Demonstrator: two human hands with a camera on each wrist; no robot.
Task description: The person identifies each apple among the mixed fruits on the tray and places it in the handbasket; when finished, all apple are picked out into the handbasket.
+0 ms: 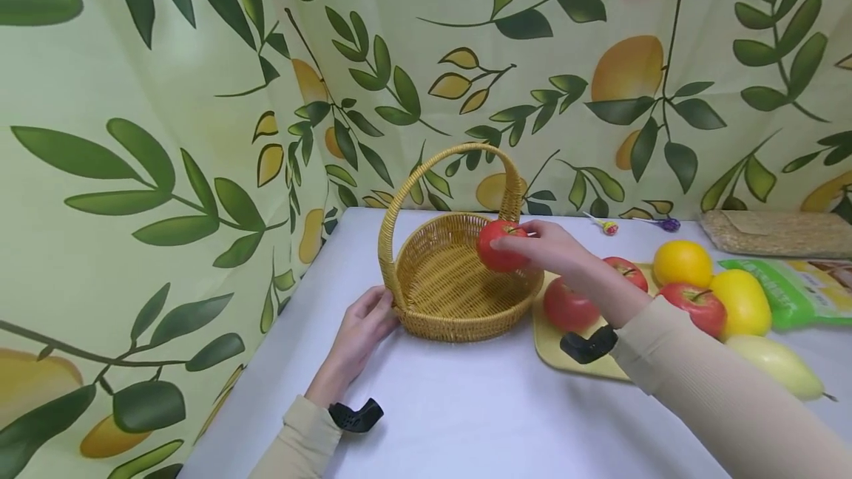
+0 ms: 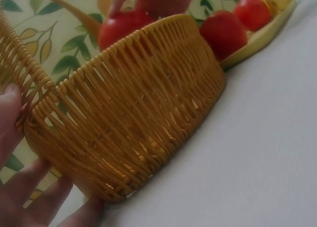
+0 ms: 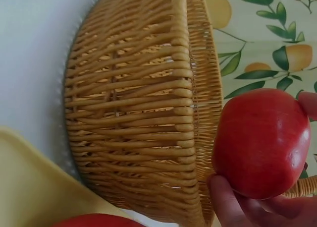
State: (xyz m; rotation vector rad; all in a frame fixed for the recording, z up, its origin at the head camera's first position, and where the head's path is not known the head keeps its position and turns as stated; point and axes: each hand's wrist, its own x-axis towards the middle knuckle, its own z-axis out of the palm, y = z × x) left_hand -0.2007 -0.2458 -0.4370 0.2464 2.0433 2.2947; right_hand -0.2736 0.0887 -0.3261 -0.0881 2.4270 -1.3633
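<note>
Big wicker basket on the white worktop, steadied at its 9 o'clock side by flat, relaxed left hand fingers. Right hand fingers wrapped around a red apple, just above the rim at 3 o'clock. Best lowered slowly to the middle, then let go gently, no dropping.
</note>
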